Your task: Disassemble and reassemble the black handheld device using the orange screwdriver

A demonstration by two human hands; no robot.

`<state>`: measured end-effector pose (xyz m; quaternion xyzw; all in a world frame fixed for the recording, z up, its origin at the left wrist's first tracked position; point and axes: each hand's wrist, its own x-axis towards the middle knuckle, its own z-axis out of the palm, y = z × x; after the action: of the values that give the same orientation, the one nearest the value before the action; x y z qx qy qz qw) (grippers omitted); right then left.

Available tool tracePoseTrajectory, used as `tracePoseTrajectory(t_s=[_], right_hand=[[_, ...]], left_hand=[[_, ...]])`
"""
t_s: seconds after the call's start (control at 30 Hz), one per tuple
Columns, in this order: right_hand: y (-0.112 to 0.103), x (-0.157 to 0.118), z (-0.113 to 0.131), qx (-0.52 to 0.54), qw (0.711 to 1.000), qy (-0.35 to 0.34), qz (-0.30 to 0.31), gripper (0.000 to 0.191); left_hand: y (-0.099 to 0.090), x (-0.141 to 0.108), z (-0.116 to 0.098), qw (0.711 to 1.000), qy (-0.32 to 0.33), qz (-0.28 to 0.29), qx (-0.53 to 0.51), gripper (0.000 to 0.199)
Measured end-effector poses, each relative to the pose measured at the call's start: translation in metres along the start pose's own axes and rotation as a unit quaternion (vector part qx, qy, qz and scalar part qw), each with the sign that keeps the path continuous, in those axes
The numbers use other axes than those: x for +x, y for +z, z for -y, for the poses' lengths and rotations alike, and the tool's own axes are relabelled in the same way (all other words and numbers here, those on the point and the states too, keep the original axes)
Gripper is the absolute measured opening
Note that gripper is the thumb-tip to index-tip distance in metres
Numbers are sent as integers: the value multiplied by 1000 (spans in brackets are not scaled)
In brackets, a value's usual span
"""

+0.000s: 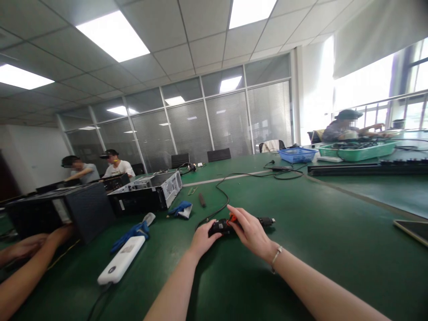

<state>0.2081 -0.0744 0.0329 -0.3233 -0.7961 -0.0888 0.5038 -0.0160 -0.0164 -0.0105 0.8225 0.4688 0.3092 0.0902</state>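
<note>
A black power tool with orange parts [222, 226] lies sideways on the green table, its narrow tip pointing right. My left hand [201, 239] is wrapped round the tool's left end, with the thumb along the near side. Across its middle, beside the orange part, rests my right hand [249, 232], fingers bent over the tool; a bracelet is on that wrist. A black cable [224, 196] runs from near the tool's left end towards the back of the table.
White power strip [123, 259], blue gloves [182, 209] and open computer case [145, 191] are left. A co-worker's hands [36, 247] reach into a black case [67, 209]. Blue basket [297, 155], green basket [359, 151] and long black bar [368, 168] lie back right; a phone-like object [414, 231] right.
</note>
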Motion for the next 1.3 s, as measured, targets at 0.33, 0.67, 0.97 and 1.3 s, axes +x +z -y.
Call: tracePoseTrajectory(t_s=[0.33, 0.67, 0.97, 1.3], right_hand=[[-1, 0, 8, 25, 1000, -13, 2, 51], [4, 2, 12, 45, 999, -3, -1, 46], [2, 3, 20, 46, 999, -12, -4, 48], [3, 2, 19, 64, 998, 3, 1, 55]], left_hand=[[-1, -1, -2, 1000, -3, 1, -4, 52], [-4, -2, -5, 1000, -17, 2, -8, 52], [-4, -5, -11, 1000, -13, 12, -19, 47], [-1, -6, -21, 1000, 0, 24, -15, 46]])
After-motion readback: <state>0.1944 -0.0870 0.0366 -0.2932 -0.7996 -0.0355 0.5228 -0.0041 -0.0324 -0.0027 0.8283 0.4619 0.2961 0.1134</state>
